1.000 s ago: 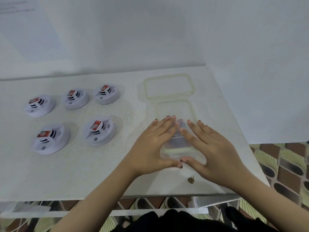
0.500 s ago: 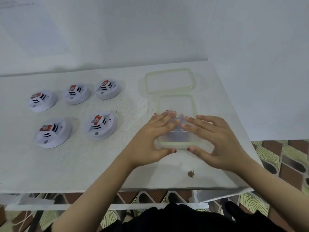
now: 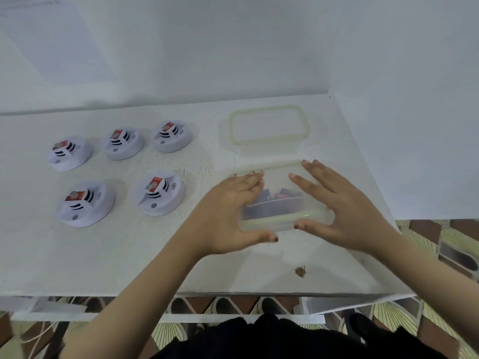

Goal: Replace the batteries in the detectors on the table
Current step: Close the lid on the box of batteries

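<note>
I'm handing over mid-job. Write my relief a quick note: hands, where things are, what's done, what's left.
Left hand: holds the clear container at its left end, thumb at the near rim, fingers over the top.
Right hand: same at the right end.
Container: dark items inside, probably batteries. A green-rimmed lid lies behind it.
Five detectors sit to its left, a red-labelled battery showing on each.
Done: no swap visible.
Left: all five.
</note>
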### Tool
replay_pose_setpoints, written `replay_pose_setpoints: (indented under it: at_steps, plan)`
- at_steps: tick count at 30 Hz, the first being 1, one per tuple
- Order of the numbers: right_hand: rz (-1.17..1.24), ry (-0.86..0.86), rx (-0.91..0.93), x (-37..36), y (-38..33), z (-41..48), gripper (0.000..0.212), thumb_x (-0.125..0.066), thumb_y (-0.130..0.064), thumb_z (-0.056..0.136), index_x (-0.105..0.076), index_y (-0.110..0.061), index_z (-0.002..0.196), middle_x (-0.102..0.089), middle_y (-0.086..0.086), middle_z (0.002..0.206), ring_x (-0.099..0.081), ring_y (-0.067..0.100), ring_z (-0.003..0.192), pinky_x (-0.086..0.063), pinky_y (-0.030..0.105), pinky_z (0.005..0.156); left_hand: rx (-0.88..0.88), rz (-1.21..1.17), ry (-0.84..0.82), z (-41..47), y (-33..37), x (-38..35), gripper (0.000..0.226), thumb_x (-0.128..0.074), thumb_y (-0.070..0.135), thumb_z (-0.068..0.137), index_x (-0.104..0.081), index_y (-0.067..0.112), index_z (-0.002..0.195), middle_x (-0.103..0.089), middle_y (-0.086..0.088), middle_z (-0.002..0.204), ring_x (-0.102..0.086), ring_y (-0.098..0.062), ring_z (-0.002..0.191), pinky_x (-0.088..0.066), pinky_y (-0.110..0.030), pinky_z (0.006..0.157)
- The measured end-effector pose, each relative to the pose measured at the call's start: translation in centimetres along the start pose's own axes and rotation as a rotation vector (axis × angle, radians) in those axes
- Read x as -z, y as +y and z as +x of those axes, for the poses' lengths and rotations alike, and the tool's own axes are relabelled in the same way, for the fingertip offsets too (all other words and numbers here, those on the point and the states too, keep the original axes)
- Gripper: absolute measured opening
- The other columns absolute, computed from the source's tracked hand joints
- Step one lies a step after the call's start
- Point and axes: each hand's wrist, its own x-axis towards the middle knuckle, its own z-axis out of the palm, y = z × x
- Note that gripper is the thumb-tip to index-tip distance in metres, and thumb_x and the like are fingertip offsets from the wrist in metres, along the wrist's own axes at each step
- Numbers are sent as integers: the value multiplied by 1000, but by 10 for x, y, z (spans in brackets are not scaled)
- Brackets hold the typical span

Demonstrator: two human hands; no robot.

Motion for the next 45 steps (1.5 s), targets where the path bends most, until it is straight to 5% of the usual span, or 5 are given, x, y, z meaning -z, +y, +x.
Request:
replay_pose_setpoints:
  at_steps: [10,18,23,31,45]
  plan:
    - [-112,190,38,-18,-4,-2,69,-45,-64,86,-50,-15,134,-43,17,143,-36,31,136,-31,37,111,-92,94,234,4,-9,-16,68,-64,47,74,-63,0,123,-60,-10,130,-54,-18,124,-34,-27,111]
    - [143,94,28,6,2,-1,48,-39,-45,89,-54,-26,131,-50,0,131,-42,19,121,-31,33,102,-47,-110,-48,11,-22,7,72,-60,34,75,-41,17,142,-30,13,147,-18,3,139,1,-10,115]
    - [125,-31,118,7,2,0,49,-52,-41,85,-51,-33,133,-37,-3,149,-30,15,139,-22,36,113,51,-97,99,15,-28,12,76,-31,-11,70,-53,25,133,-43,8,143,-26,-5,137,-12,-33,117]
    - [74,246,68,-30,-25,-17,45,-53,-43,92,-53,-20,131,-45,9,142,-61,15,105,-44,21,88,-76,-51,143,-7,-8,-17,77,-62,60,76,-46,22,141,-33,3,153,-20,-11,146,-5,-35,121]
    - [33,337,95,-36,-29,-14,37,-53,-34,93,-52,-18,126,-48,15,136,-61,12,85,-45,18,73,-166,53,332,-6,-12,-34,58,-64,48,82,-58,17,130,-50,1,140,-49,-16,129,-35,-34,109]
